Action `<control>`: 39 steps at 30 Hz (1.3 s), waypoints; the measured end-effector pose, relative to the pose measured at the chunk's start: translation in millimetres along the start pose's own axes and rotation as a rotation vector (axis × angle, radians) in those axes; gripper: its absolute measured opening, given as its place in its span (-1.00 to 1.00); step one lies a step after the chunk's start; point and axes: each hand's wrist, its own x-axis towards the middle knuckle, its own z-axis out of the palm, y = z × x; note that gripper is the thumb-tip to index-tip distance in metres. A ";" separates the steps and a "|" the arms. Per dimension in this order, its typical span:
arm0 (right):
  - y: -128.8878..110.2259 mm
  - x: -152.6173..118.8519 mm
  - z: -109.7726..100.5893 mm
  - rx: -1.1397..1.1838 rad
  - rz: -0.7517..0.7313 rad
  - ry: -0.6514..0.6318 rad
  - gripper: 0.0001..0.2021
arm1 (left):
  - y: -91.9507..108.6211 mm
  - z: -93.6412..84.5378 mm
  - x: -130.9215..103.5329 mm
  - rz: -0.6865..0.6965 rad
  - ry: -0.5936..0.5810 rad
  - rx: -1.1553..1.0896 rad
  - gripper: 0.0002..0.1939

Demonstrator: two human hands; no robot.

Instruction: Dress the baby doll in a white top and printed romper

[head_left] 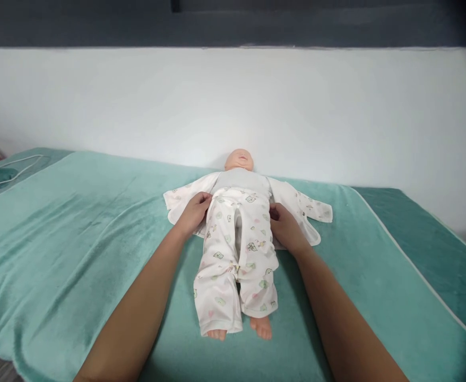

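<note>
A baby doll [240, 158] lies on its back with its head toward the wall and its feet toward me. White printed trousers [252, 246] cover its legs up to the waist, and both feet show below the cuffs. Under the doll a matching white jacket [316, 208] is spread open, its sleeves out to the sides; a plain pale top [239, 180] covers the chest. My left hand [197, 209] pinches the trousers' waist edge at the left side. At the right side of the waist, my right hand [284, 223] has its fingers closed at the trousers' edge, fingertips partly hidden.
A green plush cover [97, 239] lies beneath everything, wrinkled at the left. Darker green fabric [428, 239] borders it at the right. A white wall [236, 106] stands behind the doll's head. White cord loops [18, 172] lie at the far left.
</note>
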 end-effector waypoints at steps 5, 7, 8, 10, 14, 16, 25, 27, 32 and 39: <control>0.9 7.8 3.6 0.064 0.087 0.030 -0.75 | 11.7 -3.5 -10.9 -0.138 -0.196 -0.037 -0.49; -0.9 10.1 6.4 0.182 0.123 -0.002 -0.72 | 14.8 -2.9 -14.3 -0.152 -0.254 -0.085 -0.31; -1.8 10.8 7.5 0.244 0.134 -0.023 -0.71 | 15.5 -2.4 -15.2 -0.156 -0.275 -0.110 -0.24; -2.8 11.5 8.7 0.320 0.146 -0.051 -0.71 | 15.7 -1.3 -15.8 -0.147 -0.310 -0.149 -0.19; -0.4 12.1 8.0 0.339 0.130 -0.072 -0.72 | 15.0 1.7 -15.3 -0.112 -0.335 -0.205 -0.32; 2.0 12.7 7.8 0.332 0.082 -0.078 -0.73 | 15.0 3.9 -15.5 -0.106 -0.307 -0.231 -0.37; -1.3 19.0 19.7 0.227 0.035 0.117 -0.69 | 10.9 15.1 -16.5 -0.048 -0.110 -0.227 -0.53; -6.1 21.3 22.5 0.228 0.089 0.149 -0.69 | 8.5 16.8 -14.6 -0.049 -0.088 -0.234 -0.54; -15.3 24.1 24.0 0.285 0.157 0.138 -0.67 | 5.9 19.7 -10.0 -0.061 -0.033 -0.231 -0.60; -7.2 25.8 21.0 0.036 0.077 0.210 -0.63 | 5.4 17.8 -11.2 0.057 0.031 0.069 -0.69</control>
